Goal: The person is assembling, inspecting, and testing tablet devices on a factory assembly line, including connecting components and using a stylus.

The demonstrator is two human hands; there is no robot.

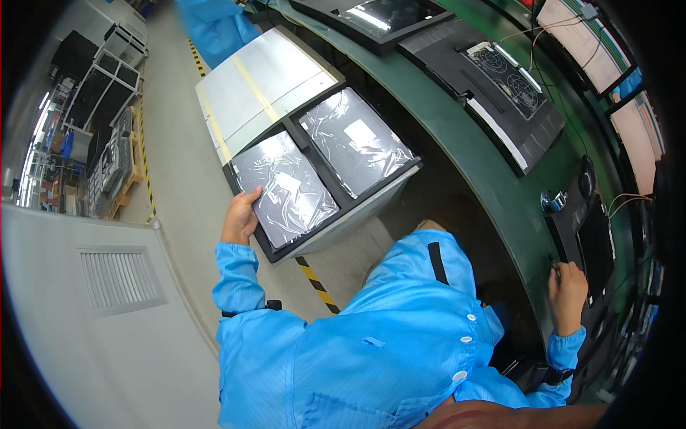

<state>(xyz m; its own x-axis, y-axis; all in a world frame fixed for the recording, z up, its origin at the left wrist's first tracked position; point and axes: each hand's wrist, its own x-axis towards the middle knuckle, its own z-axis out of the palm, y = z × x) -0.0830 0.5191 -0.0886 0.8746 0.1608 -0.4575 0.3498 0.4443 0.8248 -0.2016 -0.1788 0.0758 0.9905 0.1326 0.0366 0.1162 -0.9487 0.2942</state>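
A: Where's the panel from the left hand?
B: Right against it, spreading rightward and away. The hand is at its left edge; its long axis slants from beyond the grip down to the grip's right.
A: Is it gripped?
B: I can't tell. Thumb and finger bend close over the edge, but the rest is hidden.
A: And the right hand?
B: Well apart, far to the right, half curled beside a dark unit on the bench. Something small and dark shows at its fingertips; whether it's held, I can't say.
A: What's under the panel?
B: A black-rimmed box.
A: Room around?
B: A second panel lies rightward past a divider, a white slab beyond, floor leftward.
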